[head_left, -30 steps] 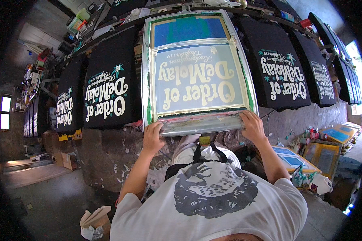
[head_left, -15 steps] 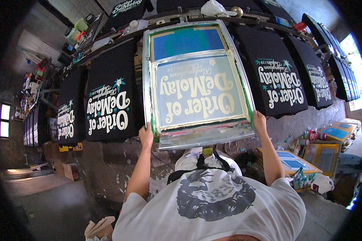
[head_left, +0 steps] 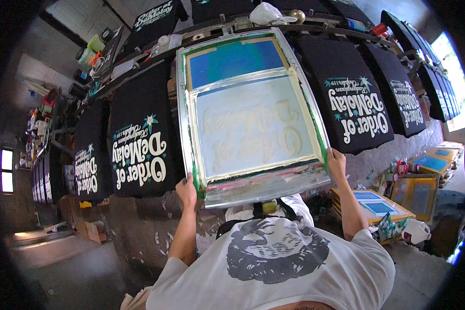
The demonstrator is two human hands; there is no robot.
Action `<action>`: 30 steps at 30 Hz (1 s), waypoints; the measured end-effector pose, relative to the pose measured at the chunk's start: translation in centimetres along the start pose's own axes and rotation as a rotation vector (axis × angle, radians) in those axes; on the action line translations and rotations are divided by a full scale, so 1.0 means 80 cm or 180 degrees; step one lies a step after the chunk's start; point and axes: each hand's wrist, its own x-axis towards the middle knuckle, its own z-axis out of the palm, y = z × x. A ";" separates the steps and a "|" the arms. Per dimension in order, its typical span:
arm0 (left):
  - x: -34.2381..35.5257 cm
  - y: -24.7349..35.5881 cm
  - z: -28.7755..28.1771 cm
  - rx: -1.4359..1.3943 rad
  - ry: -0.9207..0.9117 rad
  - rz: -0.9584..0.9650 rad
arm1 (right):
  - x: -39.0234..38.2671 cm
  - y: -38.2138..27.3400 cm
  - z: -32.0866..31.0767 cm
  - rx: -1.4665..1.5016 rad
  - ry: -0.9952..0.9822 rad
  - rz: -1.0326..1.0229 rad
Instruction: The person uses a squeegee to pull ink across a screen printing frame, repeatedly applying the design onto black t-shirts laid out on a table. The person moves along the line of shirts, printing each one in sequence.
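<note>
Silkscreen (head_left: 254, 121) — btwn L grip (head_left: 187, 191), R grip (head_left: 337, 164)

Scuffed metal screen frame (head_left: 267, 192), matt black cloth shirts (head_left: 142, 103)

White lettering (head_left: 140, 163) on black shirts (head_left: 142, 106), fainter pale lettering (head_left: 288, 137) on a framed screen (head_left: 243, 97)

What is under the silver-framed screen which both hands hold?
The screen hides most of what is there. Faint pale lettering shows within its frame; whether on the surface or beneath, I cannot tell. Past its near edge, white clothing shows.
</note>
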 end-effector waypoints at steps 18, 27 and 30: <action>-0.176 0.142 0.267 -0.1211 0.0241 0.0555 | 0.156 0.190 -0.226 0.0560 0.0506 -0.0280; -0.348 0.206 0.449 -0.0758 0.0001 0.0190 | 0.235 0.377 -0.412 0.0405 0.0365 -0.0101; -0.373 0.210 0.475 -0.0663 0.0011 0.0099 | 0.251 0.401 -0.441 0.0331 0.0187 -0.0033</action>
